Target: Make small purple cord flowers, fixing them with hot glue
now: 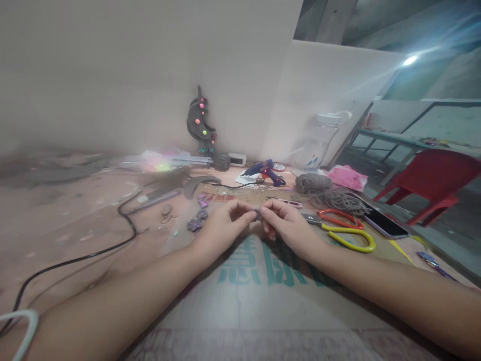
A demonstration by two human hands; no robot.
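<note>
My left hand (pixel 233 219) and my right hand (pixel 282 220) meet over the cardboard sheet (pixel 240 306) in the middle of the table. Between their thumbs and fingertips they pinch a small dark grey piece (pixel 258 214), mostly covered by the fingers; its kind cannot be made out. Left of my left hand lie small grey-purple flower-like pieces (pixel 197 221) and a purple one (pixel 203 200). Scissors with red and yellow handles (pixel 349 238) rest beside my right wrist, their blades partly hidden behind it.
Behind the hands lie a blue glue gun (pixel 265 173), grey yarn (pixel 313 184) and a crescent decoration (pixel 197 120) against the wall. A clear bottle (pixel 317 143), pink bundle (pixel 347 178) and phone (pixel 387 220) are on the right. A black cable (pixel 86 254) crosses the left side.
</note>
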